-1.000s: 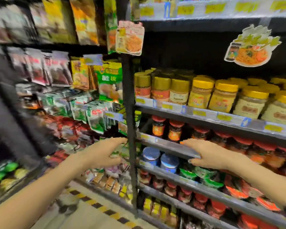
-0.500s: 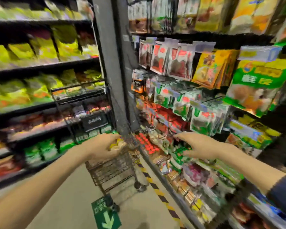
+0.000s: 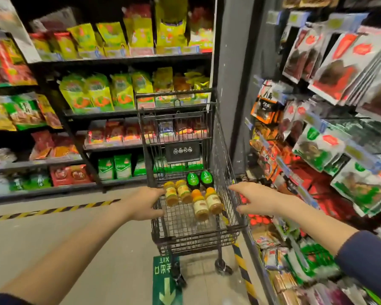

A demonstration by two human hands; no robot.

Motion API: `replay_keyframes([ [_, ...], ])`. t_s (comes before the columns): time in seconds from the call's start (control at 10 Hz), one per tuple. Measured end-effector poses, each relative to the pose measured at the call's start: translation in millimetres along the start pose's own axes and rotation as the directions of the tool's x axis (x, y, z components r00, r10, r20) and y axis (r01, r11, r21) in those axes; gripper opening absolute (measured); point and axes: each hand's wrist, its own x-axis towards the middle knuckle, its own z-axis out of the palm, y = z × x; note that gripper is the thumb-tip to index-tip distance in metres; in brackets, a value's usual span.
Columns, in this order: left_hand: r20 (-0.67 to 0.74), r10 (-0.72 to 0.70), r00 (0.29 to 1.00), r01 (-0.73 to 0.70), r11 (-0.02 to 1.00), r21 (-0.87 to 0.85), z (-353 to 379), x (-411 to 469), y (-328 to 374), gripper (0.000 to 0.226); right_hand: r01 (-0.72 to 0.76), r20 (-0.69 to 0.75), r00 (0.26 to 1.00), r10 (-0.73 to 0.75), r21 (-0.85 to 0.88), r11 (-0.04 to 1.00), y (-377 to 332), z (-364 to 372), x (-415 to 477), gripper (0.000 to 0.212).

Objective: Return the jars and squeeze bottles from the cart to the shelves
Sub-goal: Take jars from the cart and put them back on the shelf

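Note:
A black wire shopping cart [image 3: 198,235] stands in the aisle in front of me. Several yellow-lidded jars [image 3: 199,204] lie on their sides in its basket. Behind them stand two dark squeeze bottles with green labels [image 3: 199,179]. My left hand [image 3: 144,203] reaches over the cart's left rim, fingers relaxed, close to the leftmost jar and holding nothing. My right hand [image 3: 254,200] hovers over the cart's right rim with fingers spread and empty.
Shelves of packaged food [image 3: 97,95] fill the left and far side. Hanging packets on racks [image 3: 330,133] crowd the right, close to the cart. A grey pillar [image 3: 235,84] rises behind it. Yellow-black floor tape [image 3: 51,209] and a green exit arrow sticker [image 3: 166,282] mark the floor.
My view has swung left from the jar shelves to the cart. Both hands now reach over the cart basket, empty as before.

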Motion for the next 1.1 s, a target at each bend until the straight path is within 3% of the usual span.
replay_keyframes([
  [0.3,0.191,-0.165,0.968,0.201,0.961,-0.189,46.2,145.0,-26.9,0.057,0.007,0.201,0.979,-0.024,0.085,0.996,79.6,5.8,153.2,0.069],
  [0.4,0.272,-0.187,0.944,0.256,0.934,-0.247,75.2,191.2,-34.6,0.06,-0.001,0.275,0.961,-0.041,0.149,0.989,89.0,23.4,198.1,0.057],
  [0.5,0.335,-0.186,0.924,0.276,0.929,-0.246,101.6,226.5,-37.0,0.061,0.004,0.308,0.948,-0.075,0.224,0.975,97.6,40.2,228.9,0.065],
  [0.7,0.44,-0.172,0.881,0.334,0.885,-0.325,176.4,316.0,-31.4,0.055,-0.133,0.369,0.929,0.02,0.285,0.949,117.1,101.9,300.4,0.051],
  [0.8,0.503,-0.203,0.84,0.376,0.886,-0.271,213.0,337.9,-29.5,0.041,-0.139,0.404,0.915,0.017,0.275,0.951,125.8,127.4,323.1,0.057],
  [0.9,0.547,-0.27,0.793,0.472,0.839,-0.27,250.1,362.3,-22.4,0.052,-0.206,0.475,0.878,0.055,0.272,0.94,129.8,154.1,345.2,0.052],
  [1.0,0.58,-0.267,0.77,0.48,0.84,-0.251,279.3,376.6,-15.5,0.046,-0.168,0.405,0.914,0.035,0.297,0.94,130.0,166.9,355.4,0.049],
  [1.1,0.589,-0.263,0.764,0.614,0.576,-0.54,302.0,386.4,-14.1,0.038,-0.22,0.429,0.901,0.069,0.313,0.924,135.5,183.2,363.3,0.044],
])
